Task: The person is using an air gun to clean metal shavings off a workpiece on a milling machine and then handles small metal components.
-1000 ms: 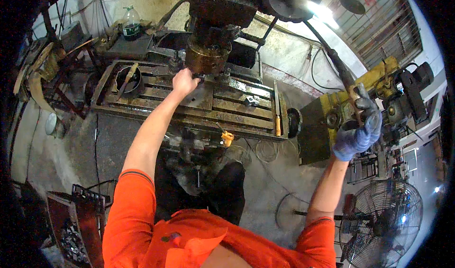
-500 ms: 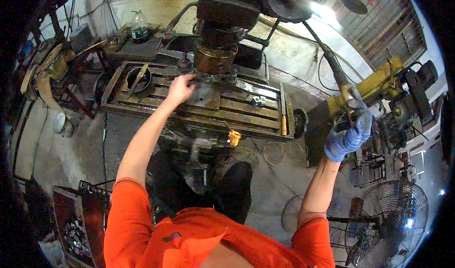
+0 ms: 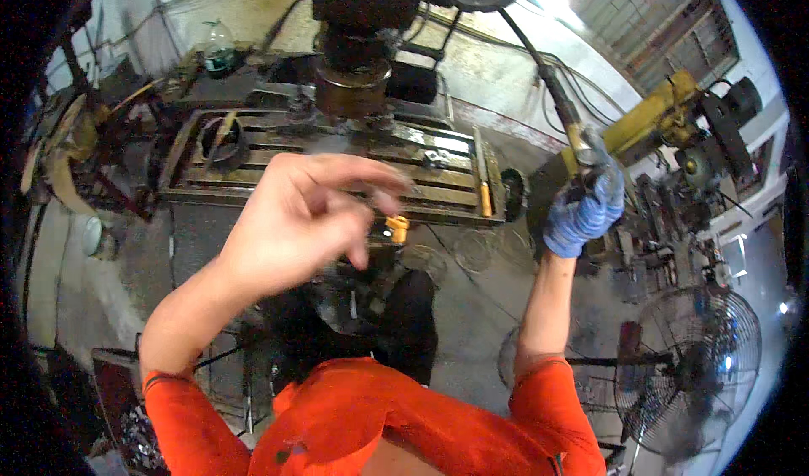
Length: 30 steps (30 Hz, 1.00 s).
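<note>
My left hand (image 3: 291, 223) is bare and raised close to the camera, in front of the machine table. Its fingers are loosely bent and apart, with the tips blurred; I see nothing held in them. My right hand (image 3: 586, 211), in a blue knitted glove, is wrapped around the lower end of a long machine lever (image 3: 554, 88) on the right. Beyond my left hand, the dark machine head (image 3: 350, 88) hangs over the slotted metal table (image 3: 413, 191). A small metal block (image 3: 436, 158) and a yellow-handled tool (image 3: 484, 194) lie on the table's right part.
A round pot (image 3: 221, 143) with a brush-like tool sits on the table's left end. A yellow trigger-shaped tool (image 3: 397, 227) hangs at the front edge. A caged fan (image 3: 687, 371) stands at lower right, and a yellow machine (image 3: 653, 114) behind my right hand. A clear bottle (image 3: 218, 50) stands back left.
My left hand has come back from under the machine head toward me, up close to the camera. My right hand stays on the lever. The whole view has shifted slightly.
</note>
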Tool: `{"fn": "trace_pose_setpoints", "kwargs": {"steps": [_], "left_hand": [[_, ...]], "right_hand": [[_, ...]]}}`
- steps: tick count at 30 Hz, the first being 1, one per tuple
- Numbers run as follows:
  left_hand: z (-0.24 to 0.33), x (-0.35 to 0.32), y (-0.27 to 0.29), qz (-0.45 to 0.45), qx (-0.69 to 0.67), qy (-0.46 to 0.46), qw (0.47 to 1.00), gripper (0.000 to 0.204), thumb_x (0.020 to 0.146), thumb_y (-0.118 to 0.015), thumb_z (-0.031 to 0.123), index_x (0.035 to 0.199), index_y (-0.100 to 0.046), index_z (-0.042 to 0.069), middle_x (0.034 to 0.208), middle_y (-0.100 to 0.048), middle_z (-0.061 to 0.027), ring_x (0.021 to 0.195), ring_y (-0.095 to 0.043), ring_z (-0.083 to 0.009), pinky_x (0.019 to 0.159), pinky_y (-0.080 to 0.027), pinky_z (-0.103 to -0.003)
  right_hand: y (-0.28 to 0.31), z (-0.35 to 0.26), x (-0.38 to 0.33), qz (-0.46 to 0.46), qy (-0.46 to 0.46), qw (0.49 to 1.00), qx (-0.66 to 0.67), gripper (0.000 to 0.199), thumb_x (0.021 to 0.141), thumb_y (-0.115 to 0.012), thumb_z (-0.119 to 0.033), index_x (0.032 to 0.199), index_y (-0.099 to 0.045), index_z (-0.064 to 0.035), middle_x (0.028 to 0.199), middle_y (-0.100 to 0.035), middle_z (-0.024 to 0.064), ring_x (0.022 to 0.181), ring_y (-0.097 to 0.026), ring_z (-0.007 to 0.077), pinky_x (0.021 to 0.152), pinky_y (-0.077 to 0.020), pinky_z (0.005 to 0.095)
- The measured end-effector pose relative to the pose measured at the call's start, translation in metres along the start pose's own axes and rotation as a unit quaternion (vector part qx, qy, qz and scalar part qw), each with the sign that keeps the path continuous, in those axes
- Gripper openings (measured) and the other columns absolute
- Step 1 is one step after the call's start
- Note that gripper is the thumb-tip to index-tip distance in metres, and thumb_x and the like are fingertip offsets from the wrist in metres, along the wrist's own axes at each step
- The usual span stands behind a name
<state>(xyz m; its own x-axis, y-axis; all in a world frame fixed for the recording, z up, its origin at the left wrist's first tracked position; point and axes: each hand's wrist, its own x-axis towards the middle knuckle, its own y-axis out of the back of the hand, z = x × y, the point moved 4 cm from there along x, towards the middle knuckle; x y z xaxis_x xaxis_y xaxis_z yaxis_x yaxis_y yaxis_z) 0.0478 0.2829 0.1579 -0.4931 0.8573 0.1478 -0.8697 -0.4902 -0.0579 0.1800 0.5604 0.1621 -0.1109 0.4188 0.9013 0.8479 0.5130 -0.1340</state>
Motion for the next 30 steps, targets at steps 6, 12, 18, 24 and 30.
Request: {"fn": "trace_pose_setpoints", "kwargs": {"steps": [6,12,18,24,30], "left_hand": [[0.057,-0.036,-0.096,-0.19,-0.011,-0.035,0.981,0.036,0.069,-0.048,-0.002,0.103,-0.058,-0.004,0.084,-0.062,-0.012,0.06,-0.057,-0.0135,0.059,-0.047,-0.024],[0.044,-0.029,-0.137,-0.296,0.016,-0.036,0.954,0.035,0.07,-0.048,0.001,0.103,-0.057,-0.004,0.082,-0.061,-0.0131,0.063,-0.058,-0.0169,0.061,-0.047,-0.027],[0.039,-0.022,-0.155,-0.33,0.04,-0.045,0.942,0.034,0.071,-0.048,0.003,0.103,-0.057,-0.003,0.081,-0.061,-0.0142,0.066,-0.058,-0.0204,0.063,-0.047,-0.03],[0.054,-0.03,-0.153,-0.301,0.086,-0.078,0.946,0.033,0.072,-0.048,0.006,0.103,-0.057,-0.003,0.08,-0.061,-0.0153,0.069,-0.059,-0.0239,0.065,-0.047,-0.032],[0.058,-0.043,-0.079,-0.184,0.232,-0.084,0.952,0.033,0.074,-0.048,0.009,0.103,-0.056,-0.002,0.078,-0.06,-0.0165,0.072,-0.059,-0.0273,0.067,-0.047,-0.035]], "right_hand": [[-0.013,-0.007,-0.004,-0.024,0.032,0.998,0.047,0.033,0.085,-0.052,-0.028,0.079,-0.06,0.0036,0.097,-0.061,0.0213,0.092,-0.056,0.0269,0.087,-0.0385,0.0387],[0.003,0.009,-0.02,0.008,0.011,1.0,-0.02,0.039,0.087,-0.047,-0.03,0.093,-0.061,0.0061,0.096,-0.062,0.0158,0.086,-0.054,0.0194,0.08,-0.0398,0.0325],[0.018,0.024,-0.031,-0.014,0.009,0.999,-0.046,0.043,0.086,-0.047,-0.032,0.1,-0.059,0.0073,0.099,-0.061,0.0154,0.087,-0.054,0.019,0.08,-0.04,0.0315],[-0.002,0.022,-0.027,-0.012,0.057,0.998,-0.026,0.046,0.085,-0.048,-0.035,0.1,-0.06,0.0076,0.089,-0.063,0.0114,0.073,-0.053,0.0138,0.067,-0.0404,0.027],[0.028,0.048,-0.015,0.064,-0.168,0.982,0.054,0.038,0.087,-0.05,-0.033,0.091,-0.057,0.0043,0.072,-0.056,0.0061,0.058,-0.047,0.0115,0.05,-0.0387,0.0256]]}}
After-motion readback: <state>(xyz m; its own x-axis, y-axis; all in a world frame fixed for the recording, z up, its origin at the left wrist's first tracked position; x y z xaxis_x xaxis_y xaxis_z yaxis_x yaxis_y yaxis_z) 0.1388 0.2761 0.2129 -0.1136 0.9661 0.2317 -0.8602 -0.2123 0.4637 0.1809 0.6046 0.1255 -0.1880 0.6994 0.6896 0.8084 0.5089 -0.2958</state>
